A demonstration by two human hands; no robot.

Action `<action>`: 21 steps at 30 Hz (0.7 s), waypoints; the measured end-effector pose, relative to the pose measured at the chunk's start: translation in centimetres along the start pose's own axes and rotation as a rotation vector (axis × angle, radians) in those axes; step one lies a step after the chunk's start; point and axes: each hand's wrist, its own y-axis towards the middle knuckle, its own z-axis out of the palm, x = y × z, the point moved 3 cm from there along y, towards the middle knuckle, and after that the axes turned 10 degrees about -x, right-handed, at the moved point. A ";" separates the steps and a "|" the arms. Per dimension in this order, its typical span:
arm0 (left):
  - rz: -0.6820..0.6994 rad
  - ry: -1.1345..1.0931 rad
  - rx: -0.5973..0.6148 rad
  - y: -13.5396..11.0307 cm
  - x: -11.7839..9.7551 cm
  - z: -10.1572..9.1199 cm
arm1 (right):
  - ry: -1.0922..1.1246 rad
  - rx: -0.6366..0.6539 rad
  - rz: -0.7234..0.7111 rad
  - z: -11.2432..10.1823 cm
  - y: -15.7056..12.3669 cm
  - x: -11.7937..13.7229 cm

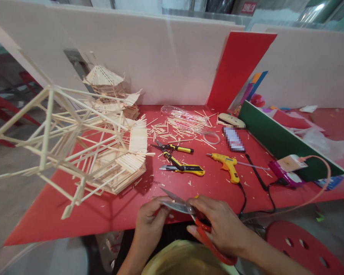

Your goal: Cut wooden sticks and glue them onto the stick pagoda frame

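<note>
My right hand (218, 219) grips red-handled scissors (179, 206), whose blades are spread and point left over the table's front edge. My left hand (151, 219) is closed in a pinch at the blade tips. A tiny pale bit shows between the blades, but what the left fingers hold is too small to make out. Beyond the hands lie a yellow-black utility knife (186, 169), pliers-like cutters (174, 152) and a yellow hot glue gun (226, 165). On the left stands a model building made of thin wooden sticks (114, 172), with an open stick frame (47, 126) above it.
Loose cut sticks (166, 131) and a plastic bag of sticks (186, 118) lie at the back of the red table (126, 217). A phone (233, 138), a green board (286, 141) and cables are on the right. Below my hands is a pale yellow bin (160, 263).
</note>
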 end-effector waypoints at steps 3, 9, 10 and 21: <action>0.013 -0.037 -0.023 0.1 0.0 0.0 | -0.008 0.005 0.001 -0.1 0.1 0.2; 0.013 -0.021 -0.004 0.0 -0.5 0.0 | 0.036 0.038 0.004 0.0 -0.1 0.2; 0.012 -0.011 0.004 0.0 -0.6 0.1 | 0.043 0.039 0.008 0.0 -0.1 0.2; 0.105 0.074 0.050 0.1 -0.6 -0.2 | 0.051 0.046 0.010 -0.2 0.0 0.6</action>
